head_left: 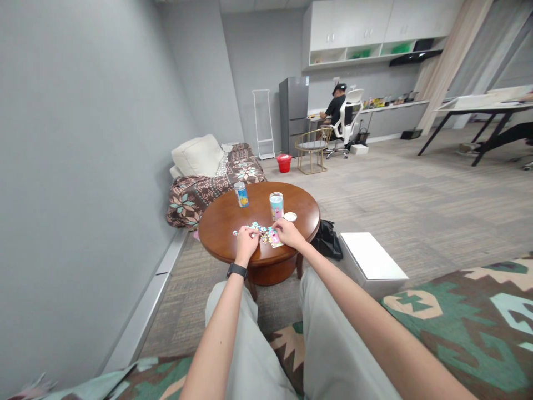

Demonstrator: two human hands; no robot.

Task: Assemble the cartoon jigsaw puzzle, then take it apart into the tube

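Observation:
On a round wooden table (220, 222) lies a loose heap of small colourful jigsaw puzzle pieces (255, 225). My left hand (247, 243) is at the heap's near left side, its fingers bent together. Whatever they hold is too small to make out. To the right, my right hand (288, 231) has its fingertips pinched at the upper edge of a pink and light-blue puzzle picture (274, 238); what is in the pinch is hidden. Behind this hand stands an open-topped, clear-rimmed printed can (276, 204), with a round white lid (290, 216) beside it. Further left is a blue-and-yellow can (241, 195).
A white box (370, 255) stands on the floor right of the table, near a black bag (328, 240). A patterned covered sofa (195, 194) is behind left. A red bucket (283, 163) and a seated person (335, 106) are further back.

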